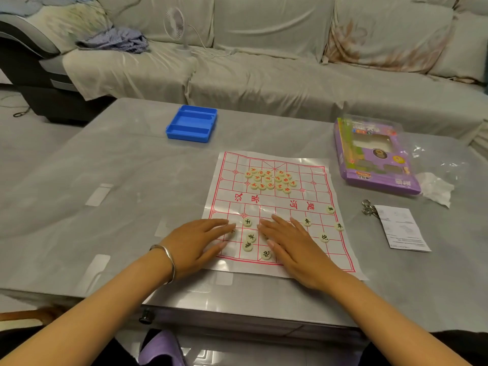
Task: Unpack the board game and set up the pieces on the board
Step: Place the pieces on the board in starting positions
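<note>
A thin plastic board sheet [280, 207] with a red grid lies flat on the grey table. Several cream discs with red characters [270, 179] are bunched on its far half. Several discs with black characters [250, 236] are scattered over the near half. My left hand [195, 243] rests flat on the board's near left corner, fingers apart, its fingertips beside a disc. My right hand [293, 245] lies flat on the near middle, fingers spread, and may cover a disc or two. Neither hand grips anything.
An open, empty blue plastic case [192, 123] sits at the far middle of the table. At the right lie a purple game box [375, 157], crumpled clear wrap [435, 188], a bunch of metal rings [368, 207] and a paper slip [402, 228]. A sofa with a small fan [175, 25] stands behind.
</note>
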`<state>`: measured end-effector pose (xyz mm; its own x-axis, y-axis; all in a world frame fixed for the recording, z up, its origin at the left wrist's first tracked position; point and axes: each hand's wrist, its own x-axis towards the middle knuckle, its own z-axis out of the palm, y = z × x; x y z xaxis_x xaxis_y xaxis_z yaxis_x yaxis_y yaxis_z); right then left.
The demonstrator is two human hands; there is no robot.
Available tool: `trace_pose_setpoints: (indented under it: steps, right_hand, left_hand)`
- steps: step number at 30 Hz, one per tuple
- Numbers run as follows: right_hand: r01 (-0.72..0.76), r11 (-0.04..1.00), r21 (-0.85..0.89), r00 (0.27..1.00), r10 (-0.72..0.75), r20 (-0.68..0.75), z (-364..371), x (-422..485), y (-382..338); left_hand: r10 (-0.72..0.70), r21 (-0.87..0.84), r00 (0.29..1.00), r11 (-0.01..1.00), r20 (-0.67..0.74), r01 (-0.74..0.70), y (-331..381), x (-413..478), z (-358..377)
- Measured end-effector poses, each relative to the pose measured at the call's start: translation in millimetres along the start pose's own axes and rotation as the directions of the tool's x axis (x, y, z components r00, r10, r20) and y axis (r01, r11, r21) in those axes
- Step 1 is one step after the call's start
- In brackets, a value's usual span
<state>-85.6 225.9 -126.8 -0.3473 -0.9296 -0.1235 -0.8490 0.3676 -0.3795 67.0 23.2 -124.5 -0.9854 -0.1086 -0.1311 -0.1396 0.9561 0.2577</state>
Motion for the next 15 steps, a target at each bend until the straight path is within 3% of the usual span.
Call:
trace_pose_setpoints:
  steps: [3,8,15]
  right_hand:
    - [-0.012,1.000,-0.005,1.000,0.012,-0.015,-3,14,-8]
    - [-0.023,0.997,-0.068,1.000,0.024,0.020,6,32,-22]
    - [-0.044,0.993,-0.106,0.999,0.043,-0.009,5,22,-17]
  left_hand:
    - [0.065,0.029,0.998,0.997,-0.010,-0.064,5,1,2]
    - [0.025,0.166,0.999,0.986,-0.030,-0.019,-4,7,7]
    - [-0.008,0.016,1.000,1.000,-0.026,0.008,-4,36,4]
